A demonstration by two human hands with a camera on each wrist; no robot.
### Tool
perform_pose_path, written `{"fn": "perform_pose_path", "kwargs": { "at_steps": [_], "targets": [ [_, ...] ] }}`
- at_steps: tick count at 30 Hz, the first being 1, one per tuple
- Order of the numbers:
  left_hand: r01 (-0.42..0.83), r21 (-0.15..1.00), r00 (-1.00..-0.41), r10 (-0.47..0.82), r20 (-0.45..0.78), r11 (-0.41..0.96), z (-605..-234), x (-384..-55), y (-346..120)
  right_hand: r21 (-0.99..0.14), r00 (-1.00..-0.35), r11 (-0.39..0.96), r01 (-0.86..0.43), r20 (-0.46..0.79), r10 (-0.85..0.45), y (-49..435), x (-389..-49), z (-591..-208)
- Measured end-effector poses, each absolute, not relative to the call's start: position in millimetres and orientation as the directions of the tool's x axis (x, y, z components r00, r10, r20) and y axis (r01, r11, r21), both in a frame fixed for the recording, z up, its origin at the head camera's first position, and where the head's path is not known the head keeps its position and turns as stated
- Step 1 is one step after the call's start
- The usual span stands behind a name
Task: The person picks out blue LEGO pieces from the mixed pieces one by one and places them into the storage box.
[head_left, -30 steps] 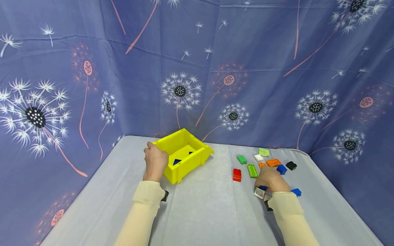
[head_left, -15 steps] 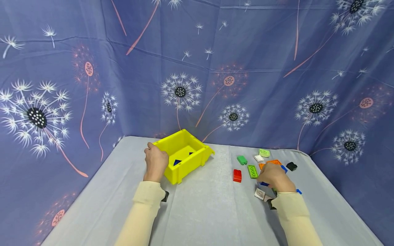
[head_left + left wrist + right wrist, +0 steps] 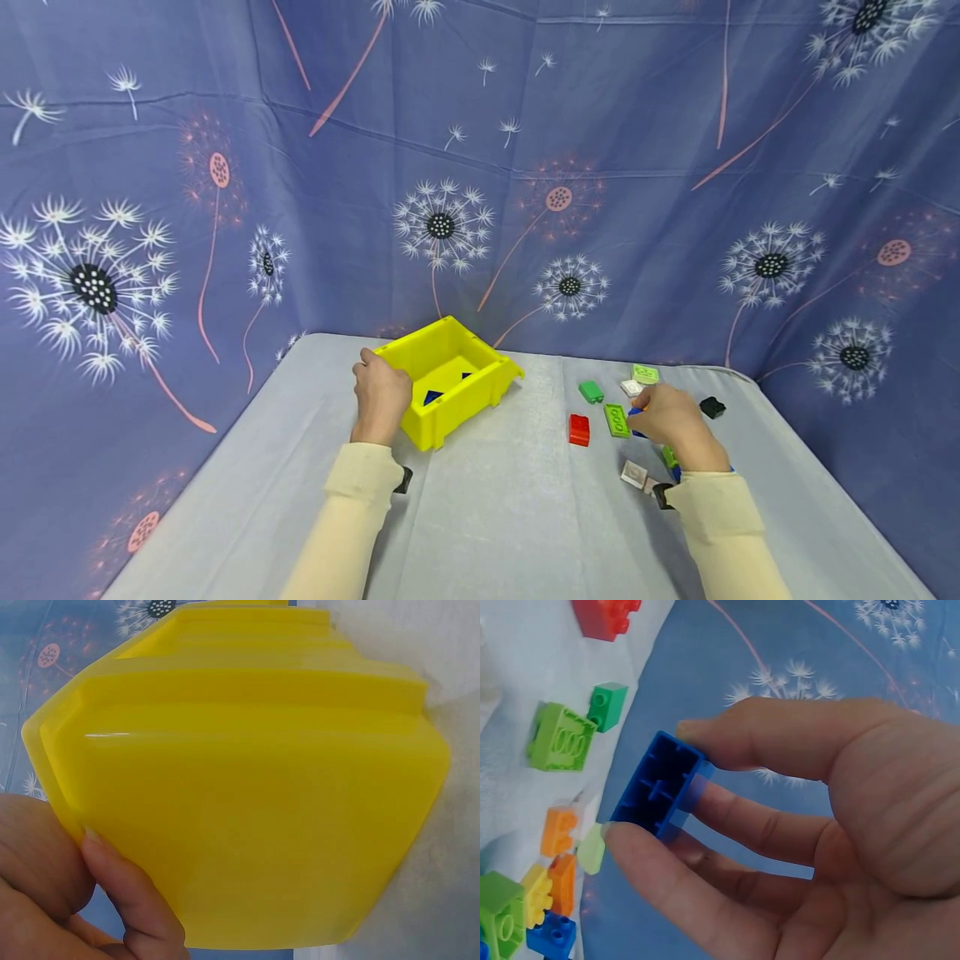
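My left hand (image 3: 381,398) grips the near left end of a yellow plastic bin (image 3: 468,408). In the left wrist view, its thumb presses the outer wall of the bin (image 3: 255,825) close to the rim. Two dark blue pieces show inside, one of them a blue piece (image 3: 432,397) by the near wall. Over the scattered bricks, my right hand (image 3: 677,423) pinches a blue toy building brick (image 3: 658,784) between thumb and fingertips. The brick's hollow underside faces the right wrist camera.
Loose bricks lie around the right hand: a red brick (image 3: 578,430), a green brick (image 3: 591,392), a lime brick (image 3: 617,421), a black brick (image 3: 712,407) and a white brick (image 3: 633,474). Orange bricks (image 3: 560,831) and a yellow brick (image 3: 537,895) show in the right wrist view. A patterned curtain (image 3: 480,167) stands behind the table.
My right hand has risen from among the bricks with the blue brick and shifted slightly right and away from me. The left hand and the bin stay in place.
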State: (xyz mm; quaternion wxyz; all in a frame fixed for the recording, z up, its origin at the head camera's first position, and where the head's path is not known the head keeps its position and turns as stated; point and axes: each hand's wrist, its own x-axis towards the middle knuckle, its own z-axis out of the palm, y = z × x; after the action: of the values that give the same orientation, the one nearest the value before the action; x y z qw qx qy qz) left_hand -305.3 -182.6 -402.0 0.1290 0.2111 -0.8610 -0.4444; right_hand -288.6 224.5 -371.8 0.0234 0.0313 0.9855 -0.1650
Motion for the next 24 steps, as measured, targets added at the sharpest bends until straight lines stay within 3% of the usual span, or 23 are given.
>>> {"fn": "perform_pose_path", "kwargs": {
  "at_steps": [24],
  "targets": [
    [-0.247,0.824,-0.88,-0.474,0.03,0.51,-400,-304,-182,-0.466,-0.986,0.885,-0.002,0.148,0.075,204,-277,-357]
  ]
}}
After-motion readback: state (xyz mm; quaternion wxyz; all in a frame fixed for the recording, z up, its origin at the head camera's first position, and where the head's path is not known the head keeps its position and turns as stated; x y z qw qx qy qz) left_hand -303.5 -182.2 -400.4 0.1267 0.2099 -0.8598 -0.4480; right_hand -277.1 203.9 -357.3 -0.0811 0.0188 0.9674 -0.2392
